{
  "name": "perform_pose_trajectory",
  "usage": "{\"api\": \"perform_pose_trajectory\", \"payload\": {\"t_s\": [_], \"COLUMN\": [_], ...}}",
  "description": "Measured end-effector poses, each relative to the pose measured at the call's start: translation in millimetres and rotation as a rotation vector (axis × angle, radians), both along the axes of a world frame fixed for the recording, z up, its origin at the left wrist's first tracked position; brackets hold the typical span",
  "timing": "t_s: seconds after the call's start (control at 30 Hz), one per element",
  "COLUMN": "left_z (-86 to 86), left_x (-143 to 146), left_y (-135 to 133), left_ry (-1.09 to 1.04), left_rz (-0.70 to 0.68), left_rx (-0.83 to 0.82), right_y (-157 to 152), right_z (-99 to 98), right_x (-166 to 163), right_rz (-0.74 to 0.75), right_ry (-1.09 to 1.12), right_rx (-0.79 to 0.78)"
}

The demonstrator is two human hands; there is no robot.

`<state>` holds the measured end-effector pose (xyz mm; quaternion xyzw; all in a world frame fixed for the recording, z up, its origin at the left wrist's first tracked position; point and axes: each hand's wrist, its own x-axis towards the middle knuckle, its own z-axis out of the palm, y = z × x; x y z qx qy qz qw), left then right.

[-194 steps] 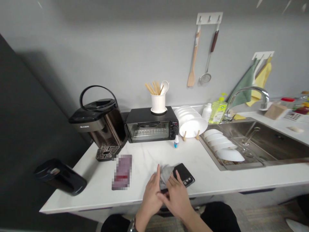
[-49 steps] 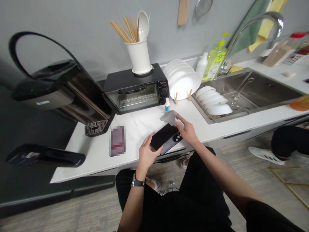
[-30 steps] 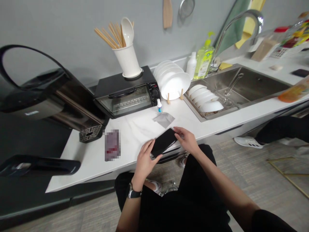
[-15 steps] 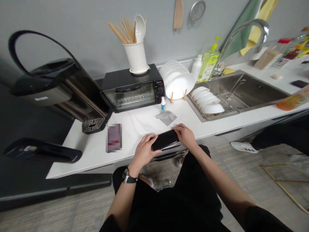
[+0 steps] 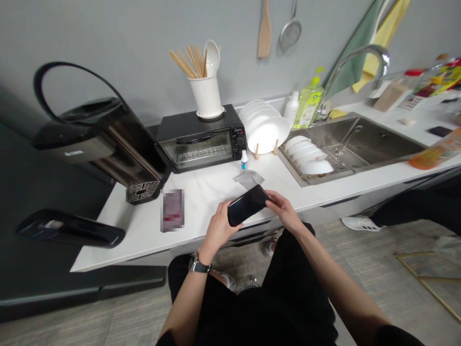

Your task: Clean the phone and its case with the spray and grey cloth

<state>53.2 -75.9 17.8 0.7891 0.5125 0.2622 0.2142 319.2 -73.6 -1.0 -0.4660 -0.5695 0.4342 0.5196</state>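
The left hand [image 5: 217, 231] is curled around the near end of a slim black smartphone [image 5: 248, 205], its fingers closed against the edge; the right hand [image 5: 283, 207] is partly closed on the far end, its fingertips pressed to the rim. The phone seems held up, tilted over the front edge of a white marble-patterned counter [image 5: 201, 202], its dark glass face upward; whether it touches the counter, I cannot tell. Keeping the fingers on the rim seems the sound hold, as it leaves the glass free of prints; a firm grip at both ends should also guard against a slip over the counter's edge. Just beyond the phone, a flat grey square of soft cloth [image 5: 248, 179] lies on the counter within easy reach; a small white dropper bottle with a blue label [image 5: 244, 160] stands just behind it, in front of a black countertop toaster oven [image 5: 198, 144]. To the left lies a flat packet [image 5: 173, 210], pixelated past reading; a black metal wristwatch [image 5: 199, 265] circles the left wrist.
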Motion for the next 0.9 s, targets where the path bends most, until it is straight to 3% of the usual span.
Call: {"api": "perform_pose_trajectory", "payload": {"t_s": [0.1, 0.23, 0.4, 0.57, 0.73, 0.9], "left_z": [5.4, 12.7, 9.4, 3.1, -1.9, -1.9], "left_x": [1, 2, -2, -3, -9, -21], "left_y": [-5, -19, -38, -47, -37, -19], "left_ry": [-0.049, -0.106, -0.366, -0.601, -0.642, -0.219], "left_rz": [0.074, 0.201, -0.004, 0.086, 0.181, 0.274], "left_rx": [-0.015, -0.093, -0.353, -0.639, -0.547, -0.171], "right_y": [-1, 1, 7, 11, 37, 82], "right_z": [4.7, 8.5, 5.4, -2.9, 5.4, 11.5], "right_x": [-9, -20, -27, -36, -36, -23], "right_rz": [-0.03, -0.076, -0.11, -0.067, -0.067, -0.108], "right_ry": [0.242, 0.356, 0.417, 0.398, -0.007, -0.569], "right_rx": [-0.077, -0.106, -0.17, -0.181, 0.026, 0.256]}}
